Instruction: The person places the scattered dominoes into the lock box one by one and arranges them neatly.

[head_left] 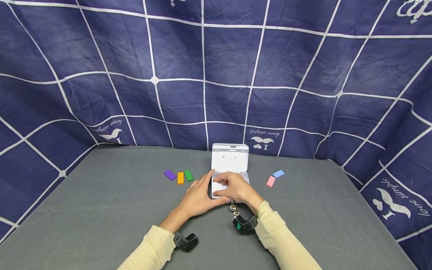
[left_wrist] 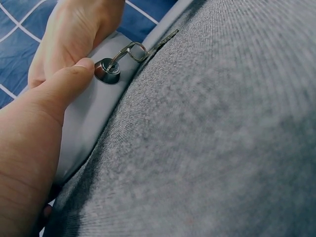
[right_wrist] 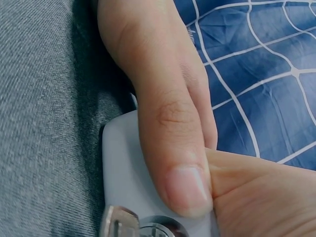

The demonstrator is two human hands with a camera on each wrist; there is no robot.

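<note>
A small white lockbox [head_left: 230, 161] stands on the grey table with its lid raised and leaning back. My left hand [head_left: 201, 198] grips the box's left side, fingers along the edge and thumb across the front. The left thumb [left_wrist: 74, 79] touches the round metal lock [left_wrist: 107, 71], which has a key [right_wrist: 118, 222] in it and a ring hanging from it. Over the open box, my right hand [head_left: 236, 186] reaches in from the right. Its fingers are bent, with a gap to the thumb, and white shows between them. The right hand hides part of the inside.
Left of the box lie a purple block [head_left: 170, 174], an orange block [head_left: 180, 178] and a green block [head_left: 188, 175]. To the right are a blue block [head_left: 278, 173] and a pink block [head_left: 271, 181]. A navy checked cloth [head_left: 229, 101] hangs behind the table.
</note>
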